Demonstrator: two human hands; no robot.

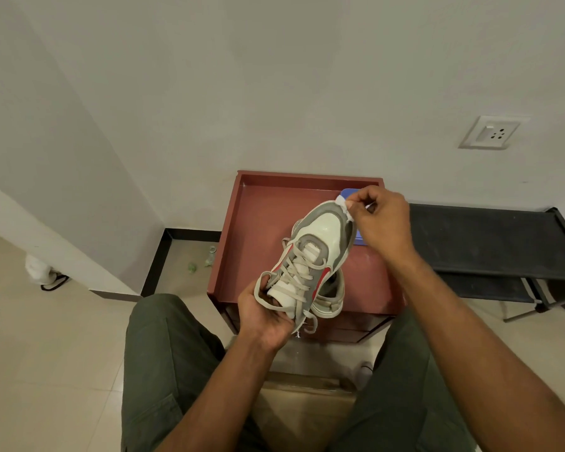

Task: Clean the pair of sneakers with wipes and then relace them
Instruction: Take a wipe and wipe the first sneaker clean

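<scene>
**Wiping the toe of the sneaker**

We are gripping the heel end of the laced sneaker (310, 256) with our left hand (266, 316), fingers curled round its collar and thumb lying along the loose laces, holding it up over the red-brown tray table (258, 223) with the toe pointing away. Under it, the second sneaker (331, 296) is lying on the table, mostly hidden. Further right, our right hand (380, 220) is pinching a small white wipe (343, 203) between thumb and fingertips and pressing it against the toe tip. A blue wipes pack (351, 192) is peeking out behind that hand. A black rack (490, 243) is standing at far right.
</scene>
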